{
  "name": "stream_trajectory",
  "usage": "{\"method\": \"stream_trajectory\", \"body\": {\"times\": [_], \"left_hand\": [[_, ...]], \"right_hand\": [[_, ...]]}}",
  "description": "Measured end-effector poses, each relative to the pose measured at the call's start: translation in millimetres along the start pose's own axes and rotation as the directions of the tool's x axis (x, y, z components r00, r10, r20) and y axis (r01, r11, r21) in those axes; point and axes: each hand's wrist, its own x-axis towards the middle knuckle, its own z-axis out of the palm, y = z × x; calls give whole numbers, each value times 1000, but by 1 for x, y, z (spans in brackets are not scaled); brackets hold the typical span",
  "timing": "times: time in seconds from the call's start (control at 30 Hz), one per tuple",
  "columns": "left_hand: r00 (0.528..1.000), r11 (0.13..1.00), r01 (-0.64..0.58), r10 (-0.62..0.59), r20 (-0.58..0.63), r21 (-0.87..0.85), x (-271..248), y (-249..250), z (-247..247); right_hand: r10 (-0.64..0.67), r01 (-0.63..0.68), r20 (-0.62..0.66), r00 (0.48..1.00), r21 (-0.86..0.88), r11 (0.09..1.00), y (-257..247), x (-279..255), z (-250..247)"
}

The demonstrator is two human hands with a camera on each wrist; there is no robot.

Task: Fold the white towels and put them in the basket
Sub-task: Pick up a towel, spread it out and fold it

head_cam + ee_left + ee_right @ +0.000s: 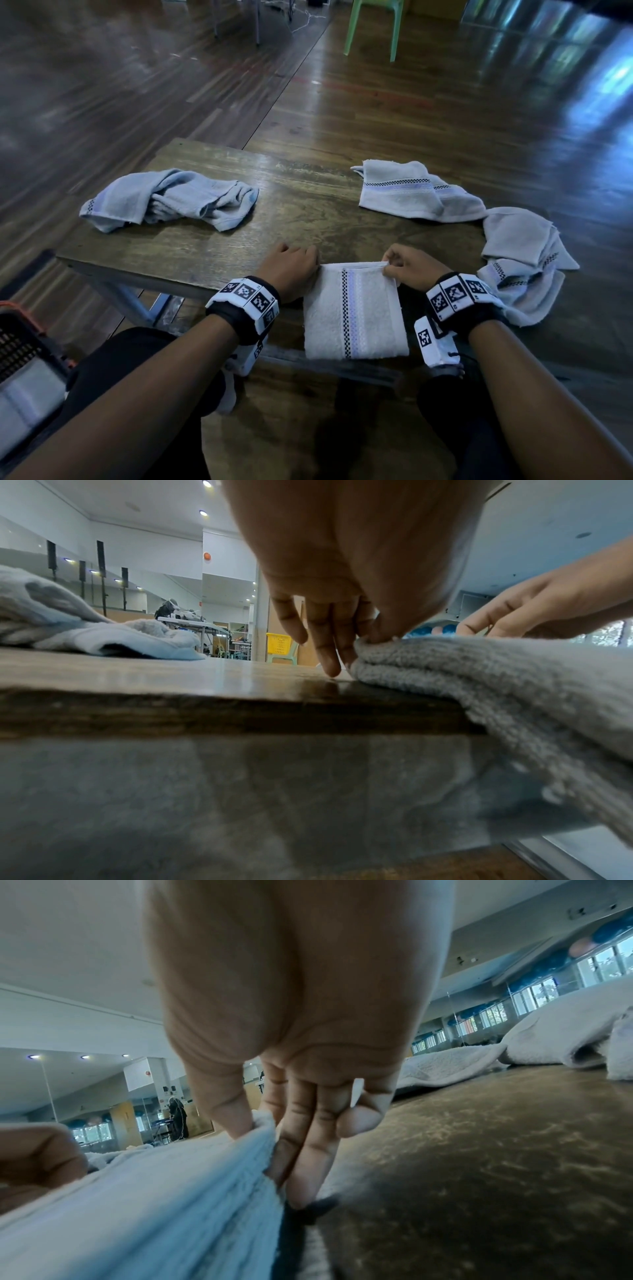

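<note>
A folded white towel (356, 311) with a checkered stripe lies at the near edge of the wooden table (274, 212), its lower part hanging over the edge. My left hand (291, 265) pinches its far left corner; the left wrist view shows the thumb on top of the towel (479, 674) and the fingers (325, 647) beside it touching the table. My right hand (407, 265) pinches the far right corner, thumb and fingers (301, 1139) on either side of the towel edge (171, 1191). The dark basket (20, 342) sits on the floor at lower left.
A crumpled white towel (171, 200) lies at the table's left. Another towel (411, 193) lies at the back right, and a third (524, 263) drapes over the right edge. A green chair (373, 24) stands far behind on the wooden floor.
</note>
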Motion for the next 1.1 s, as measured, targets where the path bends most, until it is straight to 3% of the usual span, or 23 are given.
{"method": "stream_trajectory", "body": {"times": [0.17, 0.4, 0.67, 0.83, 1.1], "left_hand": [[1000, 1000, 6, -6, -6, -8, 3, 1, 2], [986, 987, -156, 153, -63, -44, 2, 12, 4], [997, 991, -68, 62, -55, -116, 6, 15, 0], [1000, 972, 16, -10, 24, -235, 9, 15, -3], [993, 965, 52, -22, 117, -255, 14, 15, -4]], "right_hand": [[49, -50, -32, 998, -33, 998, -2, 1, 5], [-10, 6, -147, 989, -28, 1000, 3, -6, 9], [-183, 152, -194, 964, -162, 975, 4, -13, 13], [-373, 282, -197, 907, -375, 883, 5, -13, 11], [-301, 248, -163, 940, -278, 928, 10, -8, 14]]}}
